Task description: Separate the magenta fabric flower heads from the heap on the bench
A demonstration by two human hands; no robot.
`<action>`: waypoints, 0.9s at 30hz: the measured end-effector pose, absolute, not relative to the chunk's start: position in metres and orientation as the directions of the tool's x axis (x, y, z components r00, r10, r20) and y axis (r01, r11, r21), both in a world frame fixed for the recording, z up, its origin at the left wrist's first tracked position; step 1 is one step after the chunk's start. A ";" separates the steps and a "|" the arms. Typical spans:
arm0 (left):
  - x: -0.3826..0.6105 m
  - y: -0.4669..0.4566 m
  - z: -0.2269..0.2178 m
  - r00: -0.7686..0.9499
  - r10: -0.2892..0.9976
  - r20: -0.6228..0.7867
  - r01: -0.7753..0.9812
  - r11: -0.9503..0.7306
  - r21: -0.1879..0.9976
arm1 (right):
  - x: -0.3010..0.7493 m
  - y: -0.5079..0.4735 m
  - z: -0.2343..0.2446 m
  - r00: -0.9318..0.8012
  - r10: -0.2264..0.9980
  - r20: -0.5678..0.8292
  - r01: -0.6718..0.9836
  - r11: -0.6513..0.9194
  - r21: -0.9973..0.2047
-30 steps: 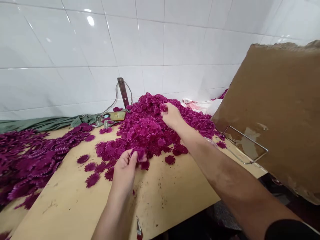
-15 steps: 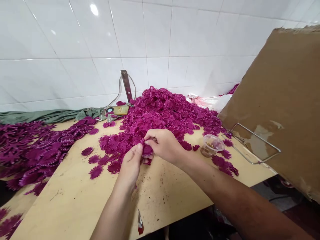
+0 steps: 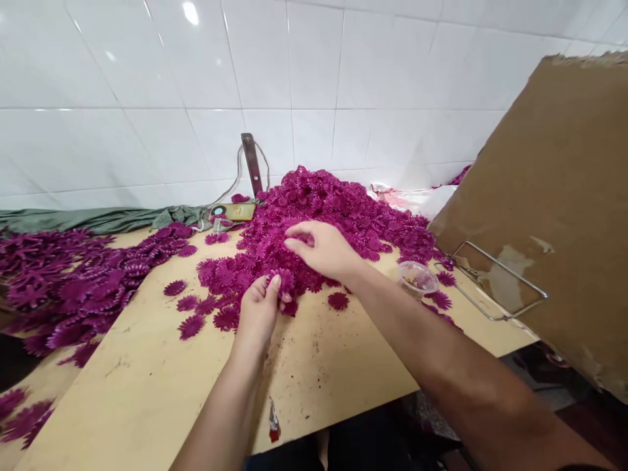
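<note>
Wall: white glazed tiles (image 3: 161, 150), with lamp glare at the upper left.
Bench: a pale yellow top (image 3: 147, 392), specked with dark crumbs toward the near edge.
Flower in hand: a magenta toothed-edge flower (image 3: 283, 281), above the bench at the near edge of the big heap; whether it is one layer or several cannot be told.
Left grip: the left hand (image 3: 258, 304) pinches that flower between thumb and fingers, thumb on top.
Right grip: the right hand (image 3: 326, 247) is over the big heap, thumb and forefinger slightly parted, no flower clearly caught between them.
Big heap: similar magenta flowers (image 3: 318, 196), piled toward the wall.
Strays: loose flowers (image 3: 191, 325) left of the left hand; a single one (image 3: 338, 301) below the right wrist.
Tub: a clear plastic tub (image 3: 418, 278) just beyond the right forearm, small brownish bits inside.
Near edge: a small metal-and-red item (image 3: 273, 422), too small to name.
Left side: a second heap (image 3: 93, 294), with green cloth (image 3: 98, 221) behind.
By the wall: a yellowish device (image 3: 240, 212) and a dark upright strip (image 3: 251, 163).
Right side: a bent wire frame (image 3: 505, 269) before a leaning cardboard sheet (image 3: 564, 183).
</note>
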State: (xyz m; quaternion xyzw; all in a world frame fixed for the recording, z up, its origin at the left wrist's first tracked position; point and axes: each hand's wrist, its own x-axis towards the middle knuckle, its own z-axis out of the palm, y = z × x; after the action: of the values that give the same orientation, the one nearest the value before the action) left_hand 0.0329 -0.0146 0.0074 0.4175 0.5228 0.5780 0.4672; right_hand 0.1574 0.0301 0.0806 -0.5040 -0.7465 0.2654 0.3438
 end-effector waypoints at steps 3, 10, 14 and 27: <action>0.031 -0.010 0.006 -0.236 0.972 -0.025 -0.125 -0.004 0.992 | 0.145 0.010 0.062 -0.381 0.904 0.194 0.527 0.385 -0.757; 0.033 -0.021 0.012 -0.086 0.993 0.077 -0.113 -0.087 0.990 | 0.142 0.011 0.046 -0.238 0.926 0.292 0.612 0.376 -0.695; 0.035 -0.029 0.015 -0.143 0.982 0.125 -0.085 -0.138 0.987 | 0.155 0.042 0.057 0.040 0.937 0.346 0.668 0.232 -0.707; 0.031 -0.016 0.006 -0.164 0.984 -0.064 -0.142 0.040 0.989 | 0.148 -0.004 0.046 -0.322 0.911 0.258 0.472 0.390 -0.791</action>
State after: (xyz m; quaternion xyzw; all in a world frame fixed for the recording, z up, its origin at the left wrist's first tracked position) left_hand 0.0315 -0.0163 0.0056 0.4071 0.5175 0.5604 0.5024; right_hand 0.1479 -0.0036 0.0456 -0.4591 -0.7529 0.3066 0.3583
